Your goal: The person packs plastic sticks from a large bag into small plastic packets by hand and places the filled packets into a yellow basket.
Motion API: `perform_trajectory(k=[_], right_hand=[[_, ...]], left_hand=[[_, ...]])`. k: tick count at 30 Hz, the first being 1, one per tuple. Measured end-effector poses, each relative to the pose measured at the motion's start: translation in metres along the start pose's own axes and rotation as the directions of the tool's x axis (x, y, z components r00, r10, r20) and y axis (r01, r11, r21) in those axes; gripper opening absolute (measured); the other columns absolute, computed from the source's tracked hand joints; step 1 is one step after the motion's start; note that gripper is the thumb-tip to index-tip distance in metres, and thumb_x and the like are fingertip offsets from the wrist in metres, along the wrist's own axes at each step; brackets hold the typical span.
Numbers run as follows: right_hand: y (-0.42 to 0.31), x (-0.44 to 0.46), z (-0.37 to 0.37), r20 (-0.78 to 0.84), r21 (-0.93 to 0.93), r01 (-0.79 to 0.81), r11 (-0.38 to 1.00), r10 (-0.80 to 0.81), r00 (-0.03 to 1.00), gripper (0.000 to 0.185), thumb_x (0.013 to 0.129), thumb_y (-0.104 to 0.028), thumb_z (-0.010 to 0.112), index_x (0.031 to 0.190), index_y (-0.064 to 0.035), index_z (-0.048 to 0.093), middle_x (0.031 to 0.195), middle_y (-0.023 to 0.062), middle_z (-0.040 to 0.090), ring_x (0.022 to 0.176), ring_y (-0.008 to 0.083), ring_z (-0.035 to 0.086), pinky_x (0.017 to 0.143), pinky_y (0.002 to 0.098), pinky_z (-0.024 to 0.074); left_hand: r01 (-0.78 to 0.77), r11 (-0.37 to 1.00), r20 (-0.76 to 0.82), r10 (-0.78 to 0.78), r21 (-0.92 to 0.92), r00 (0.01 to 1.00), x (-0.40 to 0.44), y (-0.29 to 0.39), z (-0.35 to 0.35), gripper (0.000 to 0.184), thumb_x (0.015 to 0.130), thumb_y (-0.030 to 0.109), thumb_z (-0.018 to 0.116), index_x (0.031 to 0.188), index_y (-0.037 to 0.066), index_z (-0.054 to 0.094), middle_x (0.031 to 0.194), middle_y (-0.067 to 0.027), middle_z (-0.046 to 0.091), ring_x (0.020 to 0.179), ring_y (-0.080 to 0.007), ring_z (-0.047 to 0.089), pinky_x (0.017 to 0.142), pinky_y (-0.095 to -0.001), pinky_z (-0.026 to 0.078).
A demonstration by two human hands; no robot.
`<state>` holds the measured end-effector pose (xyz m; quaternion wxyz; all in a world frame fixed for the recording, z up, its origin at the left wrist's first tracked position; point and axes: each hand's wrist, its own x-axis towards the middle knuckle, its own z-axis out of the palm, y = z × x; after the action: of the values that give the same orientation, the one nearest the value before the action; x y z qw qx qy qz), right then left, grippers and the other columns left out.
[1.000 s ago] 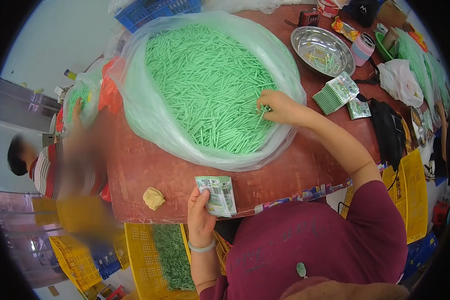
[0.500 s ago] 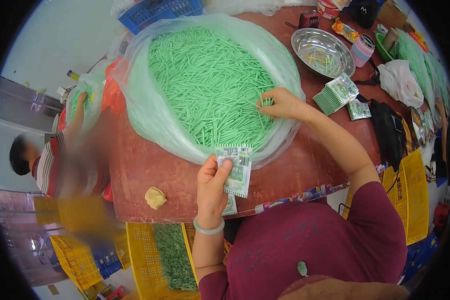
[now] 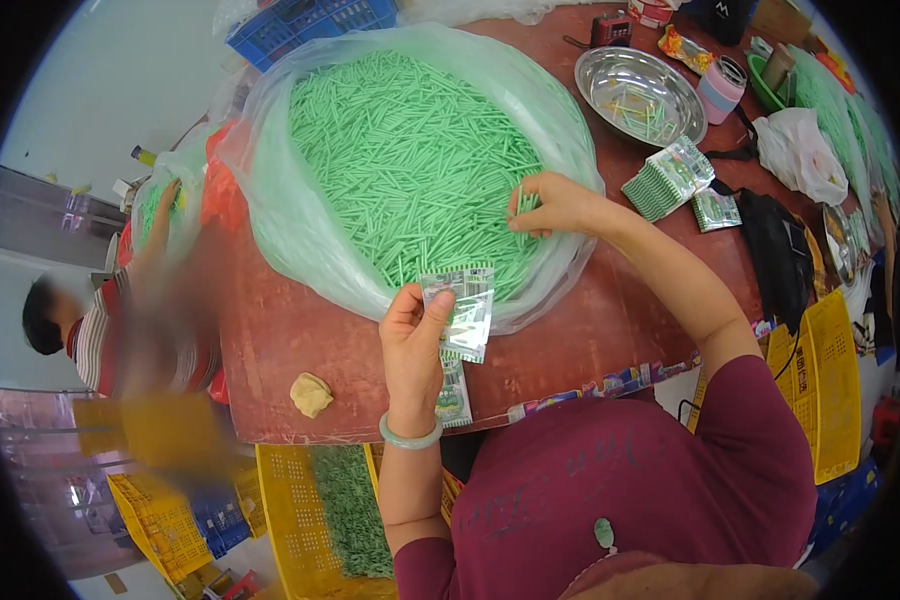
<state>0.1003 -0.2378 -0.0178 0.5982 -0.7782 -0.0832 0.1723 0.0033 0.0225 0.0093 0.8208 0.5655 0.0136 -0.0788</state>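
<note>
A large clear plastic bag [image 3: 260, 190] lies open on the table, filled with short thin green sticks [image 3: 400, 150]. My left hand [image 3: 410, 335], with a pale bangle at the wrist, pinches a small printed packet [image 3: 470, 312] in front of the bag's near edge. Another packet [image 3: 454, 395] lies below it at the table edge. Over the right side of the sticks, my right hand [image 3: 560, 205] has its fingertips closed on a few green sticks [image 3: 527, 203]. How many it holds I cannot tell.
Stacked packets [image 3: 670, 175] and a steel bowl [image 3: 638, 60] with some sticks stand at the right. A pink jar [image 3: 722, 90] is beside the bowl. A yellow lump [image 3: 311, 395] sits at the front left. Yellow crates [image 3: 290, 500] stand below; another person [image 3: 100, 330] works at the left.
My left hand has shifted slightly left and up with the packet, whose surface now catches more light. More of the packet below shows. My right hand stays closed over the sticks.
</note>
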Motion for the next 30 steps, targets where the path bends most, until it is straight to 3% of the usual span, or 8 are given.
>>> perform_trajectory(k=[2, 6, 9, 12, 19, 25, 27, 30], right_hand=[[-0.003, 0.002, -0.001, 0.011, -0.125, -0.024, 0.992, 0.025, 1.000, 0.018, 0.079, -0.016, 0.076, 0.087, -0.0022, 0.068, 0.068, 0.0045, 0.064, 0.057, 0.0107, 0.059, 0.053, 0.0256, 0.0463], [-0.030, -0.005, -0.008, -0.046, -0.081, 0.091, 0.993, -0.095, 0.994, 0.017, 0.077, -0.015, 0.077, 0.086, -0.0033, 0.069, 0.070, 0.0040, 0.065, 0.059, 0.0098, 0.058, 0.054, 0.0251, 0.0455], [-0.070, -0.020, -0.016, -0.101, 0.229, 0.118, 0.966, -0.097, 0.990, 0.018, 0.074, -0.012, 0.080, 0.087, -0.0047, 0.070, 0.079, 0.0027, 0.067, 0.067, 0.0074, 0.056, 0.060, 0.0229, 0.0442], [-0.090, -0.025, -0.013, -0.065, 0.275, 0.176, 0.945, -0.165, 0.984, 0.018, 0.075, -0.012, 0.080, 0.088, -0.0046, 0.070, 0.081, 0.0021, 0.067, 0.070, 0.0067, 0.057, 0.061, 0.0225, 0.0448], [-0.097, -0.021, 0.004, 0.040, 0.150, 0.310, 0.939, -0.320, 0.947, 0.017, 0.078, -0.014, 0.079, 0.089, -0.0052, 0.070, 0.079, -0.0001, 0.067, 0.071, 0.0063, 0.059, 0.063, 0.0224, 0.0470], [-0.098, -0.025, 0.008, 0.248, 0.034, 0.277, 0.960, -0.276, 0.928, 0.017, 0.083, -0.016, 0.074, 0.094, -0.0042, 0.066, 0.088, 0.0000, 0.066, 0.082, 0.0068, 0.059, 0.073, 0.0250, 0.0482], [-0.097, -0.025, 0.005, 0.258, -0.062, 0.313, 0.948, -0.288, 0.922, 0.017, 0.086, -0.018, 0.071, 0.094, -0.0045, 0.065, 0.087, -0.0005, 0.065, 0.083, 0.0070, 0.059, 0.073, 0.0253, 0.0475], [-0.097, -0.024, 0.002, 0.233, -0.065, 0.291, 0.955, -0.269, 0.935, 0.016, 0.086, -0.017, 0.071, 0.094, -0.0048, 0.064, 0.094, 0.0003, 0.065, 0.090, 0.0075, 0.057, 0.074, 0.0263, 0.0470]], left_hand=[[0.000, 1.000, 0.004, 0.000, 0.028, 1.000, 0.001, -0.001, -0.001, 0.010, 0.092, 0.006, 0.067, 0.097, -0.001, 0.066, 0.087, 0.0001, 0.066, 0.075, -0.0038, 0.054, 0.068, -0.0191, 0.044], [-0.011, 0.977, -0.020, 0.016, 0.212, 1.000, 0.003, -0.001, 0.003, 0.014, 0.091, 0.008, 0.068, 0.098, -0.004, 0.070, 0.082, 0.0025, 0.064, 0.072, -0.0026, 0.050, 0.065, -0.0185, 0.040], [-0.088, 0.947, 0.071, 0.069, 0.308, 0.995, 0.009, -0.002, 0.008, 0.016, 0.092, 0.008, 0.067, 0.100, -0.005, 0.069, 0.083, 0.0014, 0.063, 0.074, -0.0048, 0.050, 0.066, -0.0208, 0.040], [-0.110, 0.936, 0.116, 0.075, 0.334, 0.990, 0.015, -0.001, 0.014, 0.017, 0.092, 0.009, 0.066, 0.100, -0.006, 0.068, 0.084, 0.0003, 0.062, 0.075, -0.0059, 0.049, 0.067, -0.0215, 0.040], [-0.117, 0.941, 0.111, 0.086, 0.316, 0.990, 0.019, -0.002, 0.019, 0.017, 0.093, 0.009, 0.065, 0.100, -0.006, 0.068, 0.085, -0.0004, 0.061, 0.077, -0.0064, 0.049, 0.068, -0.0216, 0.040], [-0.046, 0.969, 0.135, 0.013, 0.242, 0.991, 0.024, -0.004, 0.027, 0.020, 0.094, 0.009, 0.065, 0.108, -0.005, 0.066, 0.092, -0.0015, 0.064, 0.083, -0.0069, 0.053, 0.074, -0.0217, 0.043], [0.081, 0.996, 0.256, -0.091, 0.048, 0.962, 0.028, 0.004, 0.037, 0.025, 0.096, 0.011, 0.062, 0.117, -0.003, 0.063, 0.098, -0.0021, 0.065, 0.087, -0.0072, 0.056, 0.077, -0.0219, 0.045], [0.237, 0.959, 0.227, -0.200, -0.152, 0.953, 0.034, 0.008, 0.039, 0.028, 0.098, 0.014, 0.058, 0.121, -0.002, 0.061, 0.101, -0.0028, 0.065, 0.090, -0.0079, 0.058, 0.079, -0.0224, 0.046]])
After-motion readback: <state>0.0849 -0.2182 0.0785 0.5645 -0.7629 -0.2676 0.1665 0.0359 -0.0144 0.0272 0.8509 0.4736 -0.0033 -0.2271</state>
